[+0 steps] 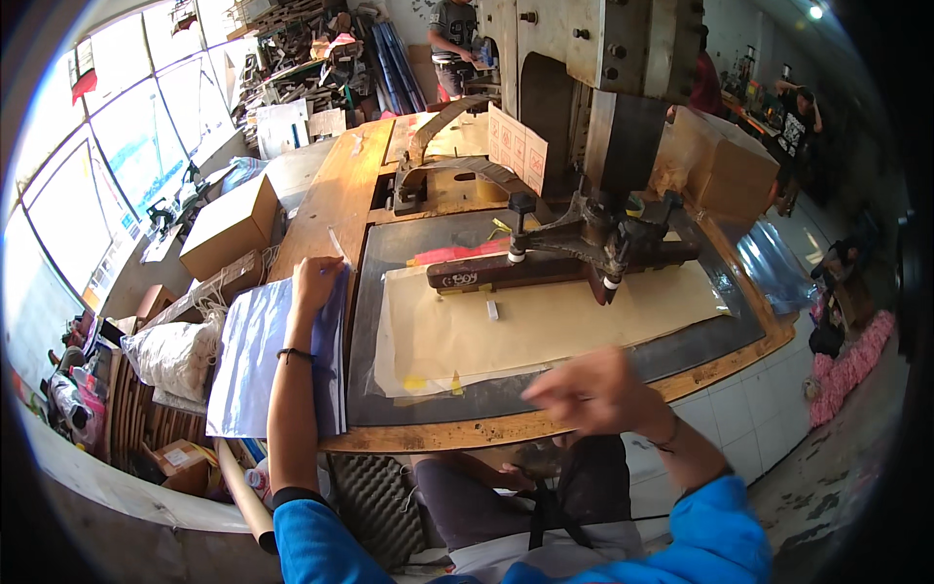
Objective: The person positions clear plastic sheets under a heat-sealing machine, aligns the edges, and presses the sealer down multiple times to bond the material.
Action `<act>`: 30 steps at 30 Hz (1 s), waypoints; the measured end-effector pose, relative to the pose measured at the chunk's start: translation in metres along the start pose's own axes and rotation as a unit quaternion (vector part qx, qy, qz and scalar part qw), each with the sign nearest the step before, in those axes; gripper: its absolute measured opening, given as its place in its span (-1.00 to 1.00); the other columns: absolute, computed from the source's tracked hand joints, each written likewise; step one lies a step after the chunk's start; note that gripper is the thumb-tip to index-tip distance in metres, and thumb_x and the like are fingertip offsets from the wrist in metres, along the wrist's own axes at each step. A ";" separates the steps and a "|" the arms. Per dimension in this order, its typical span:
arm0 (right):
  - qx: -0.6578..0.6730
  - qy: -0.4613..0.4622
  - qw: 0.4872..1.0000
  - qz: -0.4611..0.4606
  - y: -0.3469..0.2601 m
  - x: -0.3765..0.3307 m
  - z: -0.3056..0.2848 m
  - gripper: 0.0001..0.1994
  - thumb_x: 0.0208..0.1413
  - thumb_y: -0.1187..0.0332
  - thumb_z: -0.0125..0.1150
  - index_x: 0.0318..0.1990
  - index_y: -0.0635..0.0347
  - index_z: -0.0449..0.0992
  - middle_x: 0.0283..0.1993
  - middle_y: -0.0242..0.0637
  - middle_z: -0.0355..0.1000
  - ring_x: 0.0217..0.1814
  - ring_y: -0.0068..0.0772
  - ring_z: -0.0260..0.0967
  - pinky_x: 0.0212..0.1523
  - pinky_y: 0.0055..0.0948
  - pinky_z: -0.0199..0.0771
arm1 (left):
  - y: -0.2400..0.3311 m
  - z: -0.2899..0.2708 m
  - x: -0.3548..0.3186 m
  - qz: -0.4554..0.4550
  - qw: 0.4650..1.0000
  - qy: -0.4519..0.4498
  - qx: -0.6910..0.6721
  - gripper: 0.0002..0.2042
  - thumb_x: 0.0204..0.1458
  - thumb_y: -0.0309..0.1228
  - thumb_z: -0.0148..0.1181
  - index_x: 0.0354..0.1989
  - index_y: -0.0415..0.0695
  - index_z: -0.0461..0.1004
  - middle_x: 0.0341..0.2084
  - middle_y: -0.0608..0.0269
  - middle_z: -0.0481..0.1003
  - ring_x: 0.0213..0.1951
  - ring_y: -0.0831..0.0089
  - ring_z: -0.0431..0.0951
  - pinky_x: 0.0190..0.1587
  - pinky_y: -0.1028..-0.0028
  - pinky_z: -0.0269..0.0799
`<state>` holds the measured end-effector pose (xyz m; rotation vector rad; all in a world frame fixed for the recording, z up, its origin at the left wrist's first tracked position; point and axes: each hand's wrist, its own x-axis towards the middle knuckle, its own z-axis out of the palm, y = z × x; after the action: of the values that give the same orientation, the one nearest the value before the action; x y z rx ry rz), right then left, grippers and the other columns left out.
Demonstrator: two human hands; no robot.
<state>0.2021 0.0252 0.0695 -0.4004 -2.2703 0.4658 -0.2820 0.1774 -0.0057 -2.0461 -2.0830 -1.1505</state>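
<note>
My left hand [319,282] is at the far right corner of a stack of clear bluish plastic sheets [263,360], its fingers closed on the edge of the top sheet. A thin white strip [337,243] lies just beyond those fingers. Over the table's front edge hangs my right hand [598,391], smeared by motion, its fingers hard to read. Beyond it, a cream sheet [545,316] covers much of the dark press bed [467,399]. Across this sheet rests a dark bar [486,273] under the black press head [589,229]. A small white block [492,310] sits near the bar.
A wooden rim [525,425] frames the press bed. Cardboard boxes [232,226] stand at the left, and a larger carton [720,161] at the far right. A bundle of white cord [175,350] lies left of the sheets. Two people [452,39] [800,117] are in the background.
</note>
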 end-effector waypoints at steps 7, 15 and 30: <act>0.058 -0.296 0.924 -0.233 -0.003 0.050 0.116 -0.89 0.10 0.34 0.20 -0.28 0.12 0.44 -0.50 -0.30 0.47 -0.41 -0.17 0.56 -0.38 -0.19 0.55 | -0.006 0.002 0.004 -0.003 0.999 0.010 -0.036 -0.81 0.08 -0.47 0.25 -0.20 -0.18 0.73 -0.28 -0.08 0.68 -0.19 0.06 0.73 -0.02 0.22 0.60; 0.120 -0.294 0.917 -0.240 0.026 0.046 0.150 -0.88 0.07 0.34 0.19 -0.36 0.14 0.40 -0.53 -0.28 0.45 -0.39 -0.13 0.56 -0.37 -0.15 0.55 | 0.017 -0.010 0.005 0.074 0.996 -0.018 0.041 -0.81 0.12 -0.33 0.32 -0.21 -0.16 0.73 -0.25 0.06 0.69 -0.21 0.08 0.69 -0.05 0.22 0.57; 0.120 -0.281 0.916 -0.259 0.030 0.041 0.156 -0.89 0.01 0.39 0.21 -0.38 0.16 0.40 -0.55 -0.26 0.45 -0.38 -0.14 0.57 -0.42 -0.18 0.52 | 0.011 -0.009 0.002 0.040 0.999 -0.025 -0.016 -0.83 0.11 -0.37 0.31 -0.22 -0.20 0.70 -0.16 0.07 0.68 -0.11 0.13 0.67 -0.04 0.30 0.55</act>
<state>0.0639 0.0371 -0.0176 0.5241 -2.6824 0.6217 -0.2769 0.1736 0.0071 -2.1725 -1.9956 -1.1415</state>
